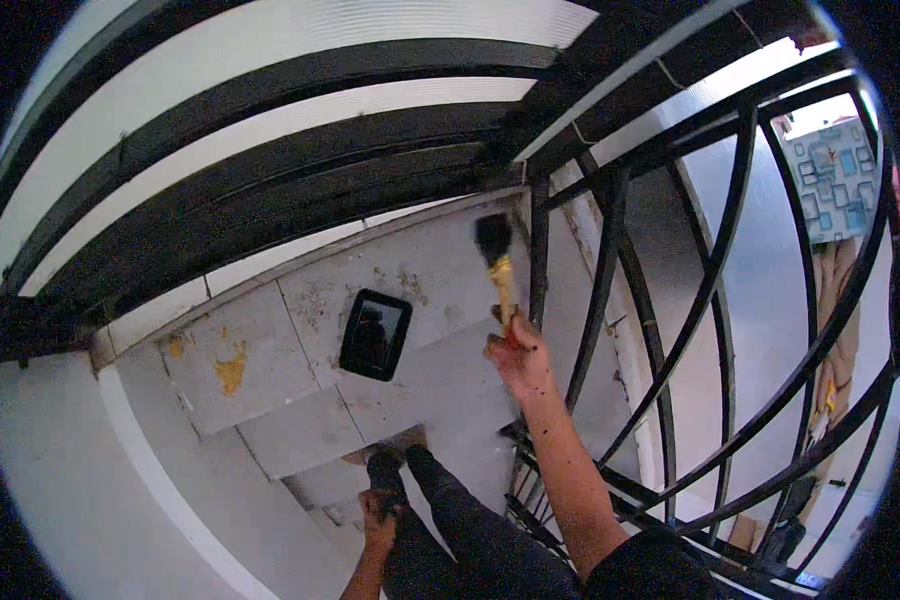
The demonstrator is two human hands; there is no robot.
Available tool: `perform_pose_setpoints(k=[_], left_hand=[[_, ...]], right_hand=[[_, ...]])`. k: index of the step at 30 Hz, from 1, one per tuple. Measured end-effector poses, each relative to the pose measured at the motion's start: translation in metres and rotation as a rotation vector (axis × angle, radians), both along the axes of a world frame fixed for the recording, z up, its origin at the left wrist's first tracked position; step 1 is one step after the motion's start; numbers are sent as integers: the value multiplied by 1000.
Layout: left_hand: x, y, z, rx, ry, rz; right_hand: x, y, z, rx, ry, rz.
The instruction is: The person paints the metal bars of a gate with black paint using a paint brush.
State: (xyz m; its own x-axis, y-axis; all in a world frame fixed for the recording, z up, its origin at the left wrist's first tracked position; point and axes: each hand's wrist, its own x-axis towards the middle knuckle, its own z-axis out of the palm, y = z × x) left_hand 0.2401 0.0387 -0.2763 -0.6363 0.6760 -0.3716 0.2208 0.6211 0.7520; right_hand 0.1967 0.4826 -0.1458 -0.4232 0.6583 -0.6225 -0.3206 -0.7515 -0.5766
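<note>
My right hand [520, 358] is raised at the centre right, its fingers closed round the handle of a paintbrush [504, 278]. The brush points away from me, with wide black bristles and a yellowish band below them; small dark spots dot my hand and forearm. On the pale step to its left lies a black rectangular tray [375, 335] with a glossy dark inside that reflects light. Low in the view my left hand [377, 518] is beside my dark-trousered leg, its fingers curled against something dark that I cannot make out.
Black curved metal railings [660, 350] stand close on the right, beside my right arm. Dark slats [270, 150] cross the far side. Below me are pale tiled steps [300, 425] with crumbs and a yellow-brown stain [231, 370]. A white wall [50, 440] rises at the left.
</note>
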Motion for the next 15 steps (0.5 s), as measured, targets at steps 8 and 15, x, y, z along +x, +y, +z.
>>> perform_pose_setpoints(k=[8, 15], left_hand=[[-103, 61, 69, 46, -337, 748], [-158, 189, 282, 66, -263, 430]], right_hand=[[6, 18, 26, 198, 196, 238], [-22, 9, 14, 15, 146, 234]])
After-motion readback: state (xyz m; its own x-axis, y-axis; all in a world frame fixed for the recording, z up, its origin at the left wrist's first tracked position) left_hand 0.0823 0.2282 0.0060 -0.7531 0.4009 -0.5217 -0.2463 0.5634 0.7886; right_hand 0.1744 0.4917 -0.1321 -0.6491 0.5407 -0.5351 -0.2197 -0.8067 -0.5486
